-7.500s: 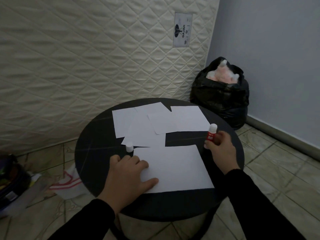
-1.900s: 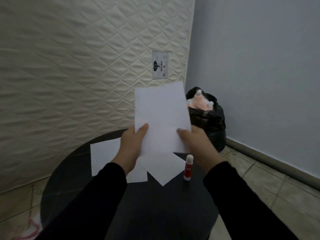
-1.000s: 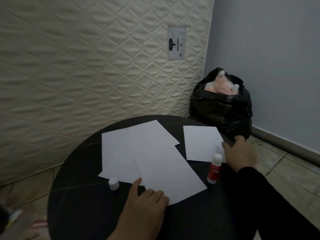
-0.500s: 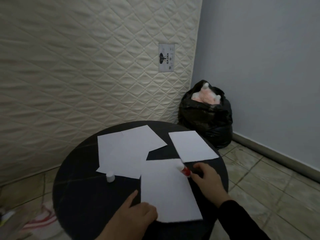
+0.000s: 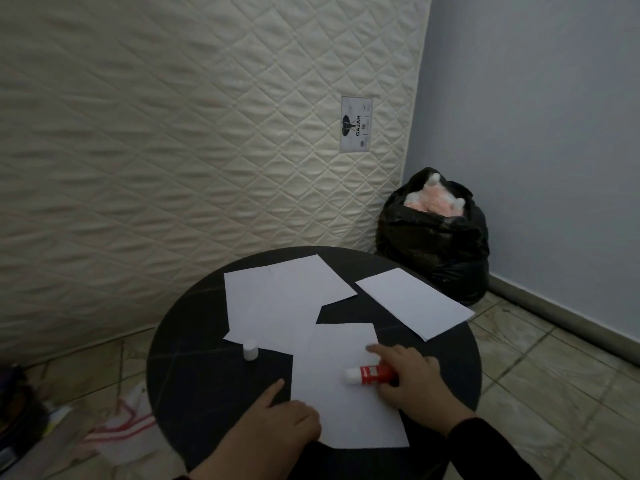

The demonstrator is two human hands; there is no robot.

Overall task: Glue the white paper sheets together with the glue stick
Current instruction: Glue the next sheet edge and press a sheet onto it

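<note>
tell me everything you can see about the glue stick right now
The glue stick is a small red tube with white lettering and a white tip. Its cap is off, standing apart on the black table. The stick is tilted low, tip pressed onto the nearest white sheet, pointing left. The right hand wraps its rear end.

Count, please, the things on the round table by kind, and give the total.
White paper sheets: 4
Glue stick: 1, held by the right hand
Glue cap: 1
Total: 6
</note>
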